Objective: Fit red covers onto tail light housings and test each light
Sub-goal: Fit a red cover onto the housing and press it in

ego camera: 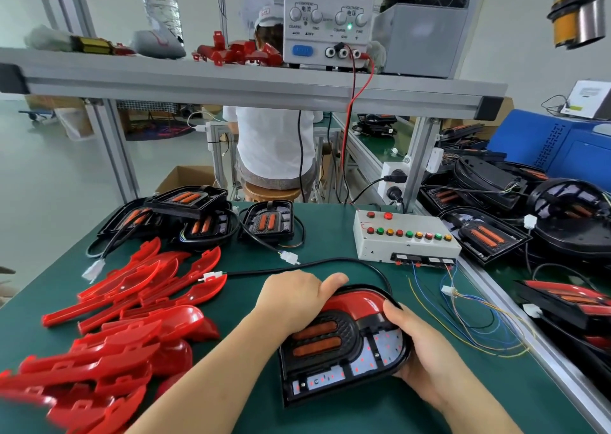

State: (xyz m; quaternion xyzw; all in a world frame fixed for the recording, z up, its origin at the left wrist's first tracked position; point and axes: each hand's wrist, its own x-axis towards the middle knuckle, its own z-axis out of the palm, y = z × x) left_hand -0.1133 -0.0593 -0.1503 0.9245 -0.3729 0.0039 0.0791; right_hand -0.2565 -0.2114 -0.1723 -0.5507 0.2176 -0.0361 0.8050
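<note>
**Green counter, near edge: cover being pressed onto housing**

Factory line. Green-matted counter [238, 304] under an aluminium shelf; a grey bench power supply [327, 20] on the shelf reads 12.0.

Task piece: a black D-shaped plastic tail light housing [347, 331] lies at the near edge, right of middle. A glossy red curved plastic cover [357, 301] sits across its far end. The white LED board along the near and right rim is uncovered.

Left hand [297, 298]: fingers curled over the far-left end of the red cover, thumb along its far rim, bearing down.
Right hand [426, 354]: thumb on top by the cover's right end, fingers wrapped under the housing's curved right rim.

Handling (judged): a light, rigid shell. The cover is thin, slick and likely to crack at its clips if forced. Take hold by the rims and keep off the LED board.

Counts:
- Housings: one in hand and four bare ones at the far-left corner. The heap along the right edge is too tangled to count.
- Loose red covers [115, 327] at the left edge: well over a dozen, overlapping.
- Grey test box [406, 238]: one, with eleven buttons.
- White connector [210, 276] on the housing's cable: lies unplugged, so the test looks not yet done.
</note>
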